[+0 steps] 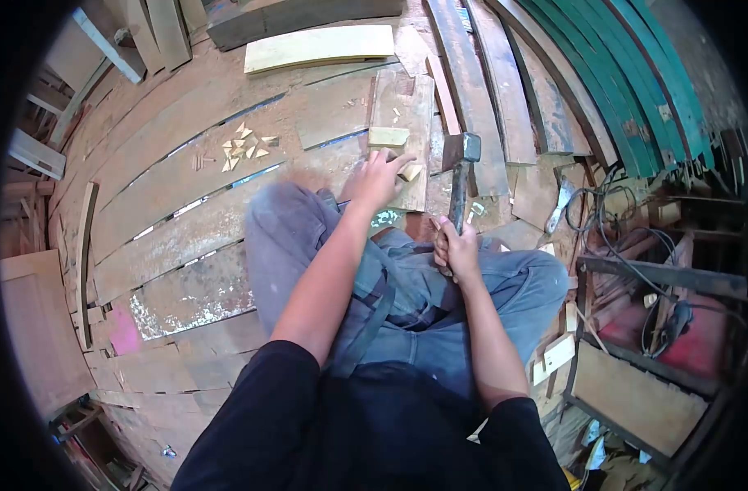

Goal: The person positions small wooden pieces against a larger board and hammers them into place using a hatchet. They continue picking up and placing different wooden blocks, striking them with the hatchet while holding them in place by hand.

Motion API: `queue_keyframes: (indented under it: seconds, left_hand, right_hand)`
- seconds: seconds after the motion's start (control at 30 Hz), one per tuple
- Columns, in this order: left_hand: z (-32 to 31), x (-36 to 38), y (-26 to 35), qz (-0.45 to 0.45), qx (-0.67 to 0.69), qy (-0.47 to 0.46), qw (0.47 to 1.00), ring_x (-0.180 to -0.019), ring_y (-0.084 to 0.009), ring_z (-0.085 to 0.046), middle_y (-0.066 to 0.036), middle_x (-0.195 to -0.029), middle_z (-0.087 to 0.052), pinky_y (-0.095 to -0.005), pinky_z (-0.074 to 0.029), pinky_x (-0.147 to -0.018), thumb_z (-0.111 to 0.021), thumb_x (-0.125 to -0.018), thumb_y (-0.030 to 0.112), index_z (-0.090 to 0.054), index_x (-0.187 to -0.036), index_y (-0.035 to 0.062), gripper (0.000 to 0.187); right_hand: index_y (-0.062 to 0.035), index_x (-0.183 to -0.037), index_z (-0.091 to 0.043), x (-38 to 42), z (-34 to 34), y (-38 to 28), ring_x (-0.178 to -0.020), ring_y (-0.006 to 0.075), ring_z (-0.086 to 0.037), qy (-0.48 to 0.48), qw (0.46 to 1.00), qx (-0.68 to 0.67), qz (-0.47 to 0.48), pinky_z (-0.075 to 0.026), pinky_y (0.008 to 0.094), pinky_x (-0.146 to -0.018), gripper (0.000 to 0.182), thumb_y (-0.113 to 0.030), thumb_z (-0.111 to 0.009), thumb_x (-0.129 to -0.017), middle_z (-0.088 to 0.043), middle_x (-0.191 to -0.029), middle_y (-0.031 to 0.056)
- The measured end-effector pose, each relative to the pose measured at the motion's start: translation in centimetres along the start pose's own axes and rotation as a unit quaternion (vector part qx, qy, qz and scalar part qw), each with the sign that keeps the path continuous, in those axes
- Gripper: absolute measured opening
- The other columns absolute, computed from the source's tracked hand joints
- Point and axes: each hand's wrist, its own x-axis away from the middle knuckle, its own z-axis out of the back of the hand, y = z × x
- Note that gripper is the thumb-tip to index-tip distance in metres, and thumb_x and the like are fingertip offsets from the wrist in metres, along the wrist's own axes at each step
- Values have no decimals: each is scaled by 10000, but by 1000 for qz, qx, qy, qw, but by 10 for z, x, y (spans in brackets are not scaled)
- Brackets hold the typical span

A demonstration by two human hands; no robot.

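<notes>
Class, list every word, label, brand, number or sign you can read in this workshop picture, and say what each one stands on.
None can be read.
Metal-headed tool: no lettering can be made out.
Small green patch with pale marks: too small to tell whether it is writing.
Floorboard: white specks, no letters.
Stacked green boards: no legible text.

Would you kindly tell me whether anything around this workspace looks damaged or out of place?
A thin black cable lies in a loose tangle on the right. On the left, a wooden floor plank has patchy white paint, so it looks worn, and beside it a bright pink patch stands out, perhaps a stain.
</notes>
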Motion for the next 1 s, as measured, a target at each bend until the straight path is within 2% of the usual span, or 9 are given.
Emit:
queue_keyframes:
  seconds: [0.03, 0.13, 0.33, 0.37, 0.47, 0.5, 0.6, 0.8, 1.0]
  left_hand:
    - [-1, 0, -1, 10, 3, -7, 1000, -1144, -261, -526, -58, -1142, -545, -405, -482, -953, -725, -736, 98, -604, -1260, 292, 572]
    - [-4, -2, -6, -67, -25, 8, 997, -1083, -260, -582, -66, -1143, -566, -399, -498, -922, -735, -760, 138, -599, -1268, 255, 538]
    - [-16, -13, -4, -18, 166, 41, 985, -950, -275, -655, -112, -1006, -651, -393, -516, -854, -736, -822, 223, -643, -1175, 109, 382]
    - [-17, -13, -5, -31, 121, 89, 988, -963, -292, -657, -128, -1010, -678, -386, -520, -846, -744, -818, 250, -672, -1106, 66, 349]
    - [-9, -13, -9, -13, 37, 81, 996, -965, -303, -663, -136, -1085, -679, -375, -523, -850, -756, -806, 267, -698, -1042, 45, 329]
    - [-7, -14, -6, 40, 68, 39, 996, -900, -274, -693, -136, -1054, -695, -355, -543, -808, -774, -797, 252, -718, -968, 41, 277]
    - [-11, -14, -8, 111, 179, -6, 977, -821, -225, -711, -124, -957, -716, -335, -558, -747, -788, -793, 221, -698, -1007, 40, 294]
    - [-17, -15, -11, 111, 253, 25, 961, -773, -211, -711, -134, -893, -726, -320, -559, -718, -784, -772, 114, -659, -1072, 21, 339]
    - [-2, -18, -16, 152, 228, 99, 956, -825, -200, -711, -81, -910, -736, -320, -539, -752, -715, -834, 176, -699, -1054, 93, 236]
  right_hand:
    - [-82, -728, -411, -1, 0, 1, -367, 80, -333, 2, 1000, -4, -3, -286, 260, -326, 319, -208, -527, -998, -346, -521, -19]
    - [-90, -727, -401, -4, 3, 5, -369, 78, -326, 15, 1000, -19, -18, -280, 260, -328, 319, -205, -526, -997, -333, -520, -25]
    - [-108, -730, -382, -9, 8, 1, -374, 70, -298, 37, 994, -92, -48, -260, 254, -336, 309, -201, -502, -999, -301, -518, -37]
    - [-110, -730, -382, -10, 9, 0, -375, 70, -297, 40, 993, -99, -46, -258, 254, -337, 307, -201, -499, -999, -301, -518, -38]
    - [-81, -759, -432, -17, 16, 7, -373, 72, -306, 34, 990, -128, -41, -259, 258, -342, 277, -210, -509, -991, -317, -517, -37]
    - [-48, -785, -476, -18, 17, 8, -371, 75, -311, 35, 989, -139, -40, -261, 262, -343, 266, -216, -514, -988, -325, -515, -36]
    - [-18, -803, -518, -20, 17, 8, -365, 80, -313, 42, 986, -155, -42, -261, 266, -343, 274, -223, -519, -985, -329, -510, -35]
    - [-25, -811, -515, -18, 16, 6, -364, 83, -314, 44, 989, -131, -43, -261, 267, -342, 261, -219, -520, -985, -329, -511, -35]
    - [-70, -774, -451, 0, -2, -2, -359, 82, -317, -5, 995, -87, -55, -262, 275, -329, 276, -218, -525, -995, -329, -506, -29]
